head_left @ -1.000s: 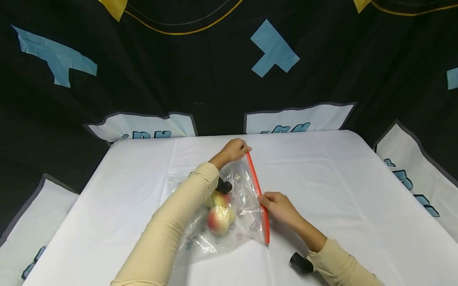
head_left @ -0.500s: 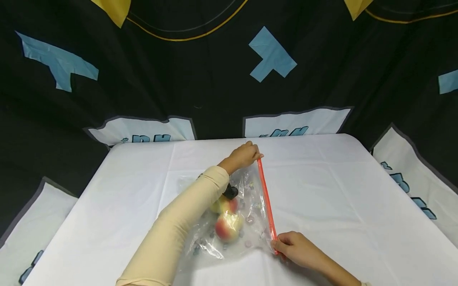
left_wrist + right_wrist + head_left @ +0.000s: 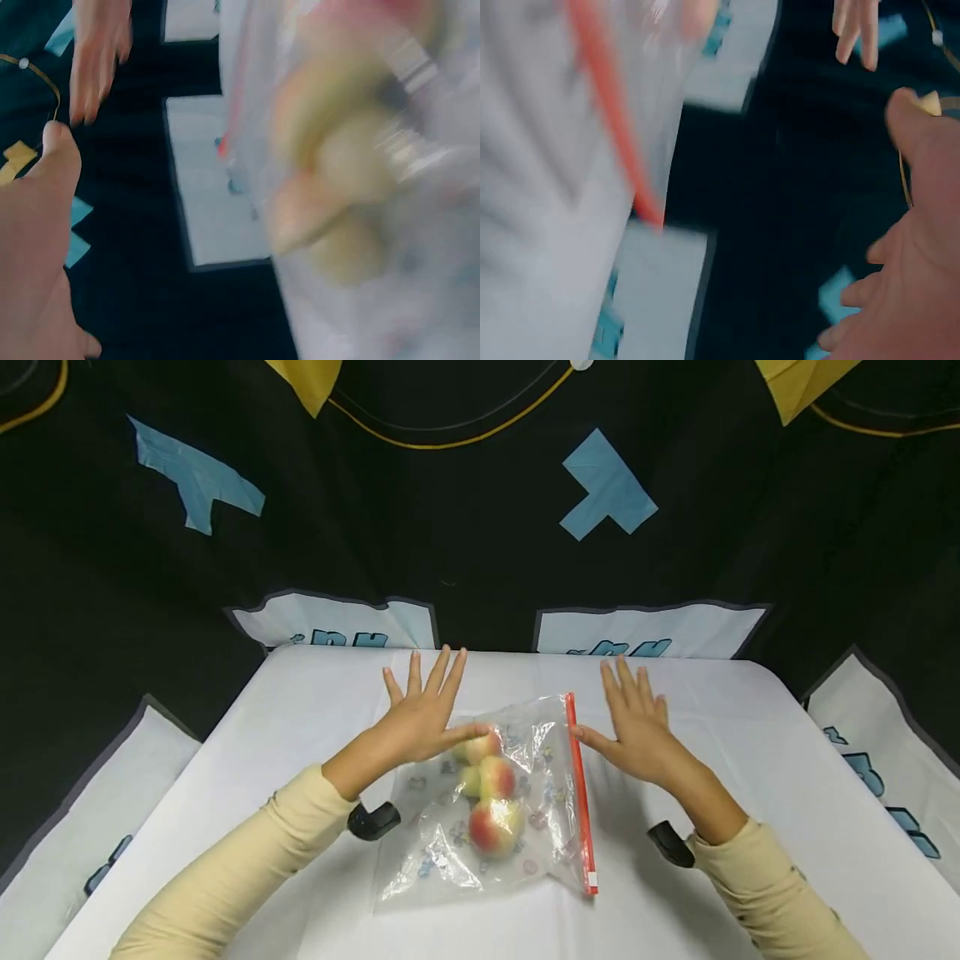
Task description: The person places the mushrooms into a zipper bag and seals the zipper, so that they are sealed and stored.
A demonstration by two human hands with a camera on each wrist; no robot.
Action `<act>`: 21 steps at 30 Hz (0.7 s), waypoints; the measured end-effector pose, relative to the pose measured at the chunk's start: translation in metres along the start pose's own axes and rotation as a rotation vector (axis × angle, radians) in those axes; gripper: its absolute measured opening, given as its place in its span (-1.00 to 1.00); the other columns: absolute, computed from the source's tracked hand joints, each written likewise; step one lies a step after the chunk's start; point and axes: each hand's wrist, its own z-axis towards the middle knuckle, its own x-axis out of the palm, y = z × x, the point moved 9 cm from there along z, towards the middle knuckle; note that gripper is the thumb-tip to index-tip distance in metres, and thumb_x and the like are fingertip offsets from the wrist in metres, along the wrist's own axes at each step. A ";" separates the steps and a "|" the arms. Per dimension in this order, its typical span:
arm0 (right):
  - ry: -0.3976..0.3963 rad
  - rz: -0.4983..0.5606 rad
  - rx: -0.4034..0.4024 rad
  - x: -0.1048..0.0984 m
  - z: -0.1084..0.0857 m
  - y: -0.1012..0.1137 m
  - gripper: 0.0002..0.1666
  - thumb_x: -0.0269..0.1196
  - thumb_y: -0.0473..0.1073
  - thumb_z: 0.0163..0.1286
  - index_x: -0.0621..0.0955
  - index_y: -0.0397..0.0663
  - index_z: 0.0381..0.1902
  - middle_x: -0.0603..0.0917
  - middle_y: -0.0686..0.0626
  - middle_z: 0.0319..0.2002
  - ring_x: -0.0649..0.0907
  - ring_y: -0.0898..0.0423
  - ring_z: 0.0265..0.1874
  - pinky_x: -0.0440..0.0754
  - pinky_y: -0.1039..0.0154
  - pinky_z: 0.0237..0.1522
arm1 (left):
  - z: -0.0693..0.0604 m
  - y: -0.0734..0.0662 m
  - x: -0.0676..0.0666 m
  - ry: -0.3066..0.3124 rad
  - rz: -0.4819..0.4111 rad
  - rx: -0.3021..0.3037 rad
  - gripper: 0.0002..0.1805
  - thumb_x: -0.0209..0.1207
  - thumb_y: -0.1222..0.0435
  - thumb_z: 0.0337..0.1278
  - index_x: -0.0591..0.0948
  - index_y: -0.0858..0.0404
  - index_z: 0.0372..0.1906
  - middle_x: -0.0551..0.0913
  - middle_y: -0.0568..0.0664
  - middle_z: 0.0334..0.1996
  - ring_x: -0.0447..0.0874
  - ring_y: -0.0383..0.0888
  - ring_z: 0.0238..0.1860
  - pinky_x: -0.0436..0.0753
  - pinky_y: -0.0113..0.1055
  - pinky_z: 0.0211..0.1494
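Observation:
A clear zip bag (image 3: pixel 420 860) with small printed figures lies on the white table, its red zip strip (image 3: pixel 581 802) running along the right side. Inside it sit several yellow-and-red fruits (image 3: pixel 495 828), perhaps peaches, seen blurred as pale fruits (image 3: pixel 352 157) in the left wrist view. My left hand (image 3: pixel 416 722) hovers over the bag's far left part, fingers straight and spread, holding nothing. To the right of the strip, my right hand (image 3: pixel 637 739) is raised with fingers extended; its thumb overlaps the strip in the head view, and contact cannot be told.
The white-covered table (image 3: pixel 720 752) extends around the bag on all sides. Behind it hangs a black cloth (image 3: pixel 465 527) with blue and yellow shapes. Dark wrist devices (image 3: pixel 372 821) show below both hands.
Both hands have let go of the zip strip. The left hand moved left and spread its fingers; the right rose away from the strip's near end. The bag now lies on the table.

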 end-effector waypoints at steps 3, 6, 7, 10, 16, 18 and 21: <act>0.034 -0.020 -0.088 0.024 0.013 0.029 0.22 0.07 0.40 0.16 -0.29 -0.09 0.43 -0.40 -0.17 0.43 -0.37 -0.29 0.36 -0.26 -0.45 0.19 | -0.027 0.003 0.021 0.043 0.023 -0.025 0.18 0.00 -0.34 -0.07 -0.39 0.14 0.42 -0.46 0.19 0.42 -0.62 0.41 0.31 -0.51 0.46 0.10; 0.088 -0.037 -0.143 0.052 0.012 0.045 0.30 0.15 0.42 0.07 -0.25 -0.14 0.43 -0.37 -0.18 0.44 -0.35 -0.31 0.36 -0.23 -0.47 0.17 | -0.042 0.001 0.046 0.102 0.046 -0.037 0.23 -0.01 -0.41 -0.16 -0.38 0.14 0.42 -0.49 0.20 0.41 -0.60 0.42 0.31 -0.47 0.47 0.11; 0.106 -0.039 -0.151 0.060 0.010 0.046 0.32 0.18 0.41 0.04 -0.24 -0.16 0.43 -0.35 -0.20 0.44 -0.34 -0.32 0.36 -0.22 -0.47 0.17 | -0.044 0.000 0.055 0.121 0.057 -0.036 0.24 -0.04 -0.43 -0.18 -0.37 0.14 0.42 -0.48 0.21 0.41 -0.57 0.43 0.32 -0.43 0.48 0.13; 0.151 -0.047 -0.183 0.081 0.005 0.048 0.38 0.26 0.40 -0.05 -0.19 -0.21 0.42 -0.28 -0.24 0.43 -0.28 -0.37 0.35 -0.17 -0.49 0.15 | -0.049 -0.001 0.078 0.178 0.085 -0.036 0.26 -0.09 -0.48 -0.24 -0.36 0.12 0.43 -0.44 0.21 0.42 -0.48 0.44 0.33 -0.32 0.48 0.15; 0.240 -0.061 -0.219 0.106 -0.001 0.045 0.45 0.29 0.44 -0.15 -0.16 -0.21 0.42 -0.24 -0.26 0.43 -0.25 -0.38 0.36 -0.14 -0.46 0.17 | -0.055 0.001 0.107 0.235 0.031 -0.048 0.26 -0.13 -0.51 -0.28 -0.32 0.12 0.43 -0.38 0.23 0.43 -0.42 0.44 0.34 -0.27 0.48 0.16; 0.257 -0.060 -0.215 0.108 -0.001 0.043 0.44 0.30 0.43 -0.14 -0.16 -0.20 0.42 -0.25 -0.25 0.43 -0.26 -0.36 0.36 -0.15 -0.45 0.18 | -0.056 0.002 0.110 0.241 0.001 -0.048 0.27 -0.14 -0.52 -0.29 -0.34 0.12 0.43 -0.39 0.22 0.43 -0.44 0.43 0.34 -0.30 0.47 0.16; 0.271 -0.057 -0.213 0.109 -0.001 0.043 0.44 0.32 0.41 -0.15 -0.17 -0.19 0.42 -0.25 -0.25 0.44 -0.26 -0.34 0.37 -0.16 -0.44 0.19 | -0.057 0.003 0.114 0.247 -0.025 -0.032 0.29 -0.13 -0.52 -0.31 -0.36 0.11 0.43 -0.41 0.21 0.43 -0.46 0.43 0.34 -0.31 0.46 0.17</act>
